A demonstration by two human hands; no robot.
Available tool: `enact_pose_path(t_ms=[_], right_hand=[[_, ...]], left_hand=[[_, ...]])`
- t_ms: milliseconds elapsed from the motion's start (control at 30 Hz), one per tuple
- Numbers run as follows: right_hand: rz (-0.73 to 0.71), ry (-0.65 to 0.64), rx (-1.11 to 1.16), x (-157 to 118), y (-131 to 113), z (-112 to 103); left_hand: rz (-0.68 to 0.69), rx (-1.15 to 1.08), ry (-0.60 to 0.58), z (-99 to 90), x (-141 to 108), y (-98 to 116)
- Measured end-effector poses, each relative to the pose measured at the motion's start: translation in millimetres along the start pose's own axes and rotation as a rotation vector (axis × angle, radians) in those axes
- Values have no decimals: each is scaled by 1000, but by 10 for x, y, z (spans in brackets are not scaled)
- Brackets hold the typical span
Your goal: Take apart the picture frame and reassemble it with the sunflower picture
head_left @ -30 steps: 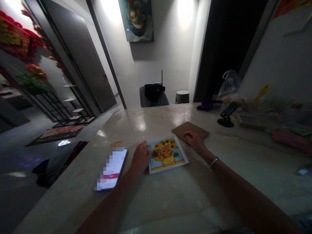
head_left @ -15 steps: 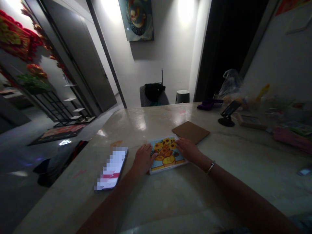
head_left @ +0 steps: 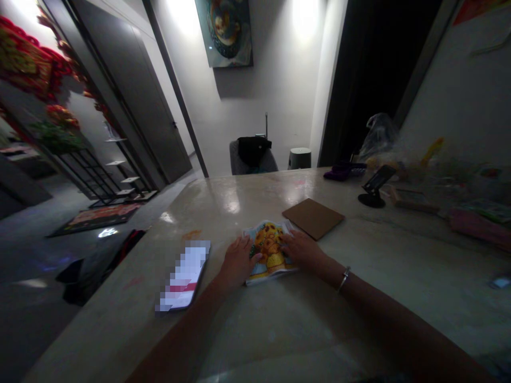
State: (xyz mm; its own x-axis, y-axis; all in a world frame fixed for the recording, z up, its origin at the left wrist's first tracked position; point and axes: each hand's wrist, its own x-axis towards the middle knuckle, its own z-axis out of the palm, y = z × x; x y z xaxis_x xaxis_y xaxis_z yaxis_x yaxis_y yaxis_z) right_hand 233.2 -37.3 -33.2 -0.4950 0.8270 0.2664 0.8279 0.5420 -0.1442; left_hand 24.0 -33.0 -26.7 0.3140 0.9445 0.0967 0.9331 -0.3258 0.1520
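Observation:
A sunflower picture sheet with a white border lies on the marble table, buckled upward in its middle. My left hand rests on its left edge, fingers spread flat and thumb over the printed area. On the right side of the sheet lies my right hand, its fingers reaching over the print, with a bracelet at the wrist. Beyond my right hand is a flat brown square board. To the left of my left hand lies a phone with a lit, pixelated screen.
A black phone stand, a purple item, a wooden frame and a clear plastic bag are at the right back. A grey chair with black cloth stands behind the table's far edge.
The sheet was flat and now bulges in folds between my hands. My right hand has moved slightly left over the print, while the phone and board stay put.

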Motion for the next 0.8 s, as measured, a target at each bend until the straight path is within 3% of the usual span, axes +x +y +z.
enact_pose_path(t_ms=[167,400,667,800], right_hand=[[-7,16,182,11,-120,-36],[-36,-43,748,11,-173,-148],[184,-115,1246,21,-214,-98],[329,-45,1374,54,-203,-98]], left_hand=[[-4,54,-32,8,-24,41],[29,26,-39,-50,-52,109],[64,5,-14,-14,-12,114],[68,-3,-38,-7,2,124]])
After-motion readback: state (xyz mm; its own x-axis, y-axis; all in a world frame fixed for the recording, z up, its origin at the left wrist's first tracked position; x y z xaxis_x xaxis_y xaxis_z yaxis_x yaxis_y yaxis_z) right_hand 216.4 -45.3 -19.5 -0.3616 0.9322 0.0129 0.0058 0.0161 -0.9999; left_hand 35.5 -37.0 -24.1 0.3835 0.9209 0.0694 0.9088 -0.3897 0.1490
